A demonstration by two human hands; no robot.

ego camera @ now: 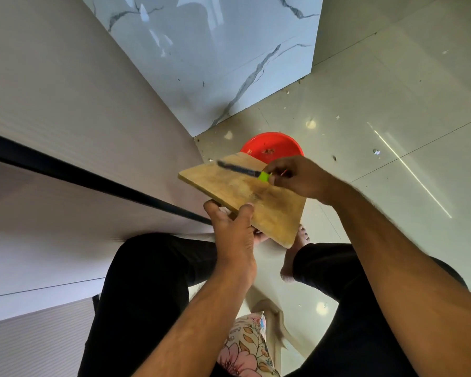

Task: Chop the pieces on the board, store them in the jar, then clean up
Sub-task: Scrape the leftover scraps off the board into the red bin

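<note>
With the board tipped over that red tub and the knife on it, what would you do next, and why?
Probably draw the knife in the right hand down the wooden board toward the red tub. The left hand holds the board tilted over it, and residue still marks the wood.

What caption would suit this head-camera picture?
Left hand tilts wooden board over red bin; right hand scrapes with green-handled knife.
</note>
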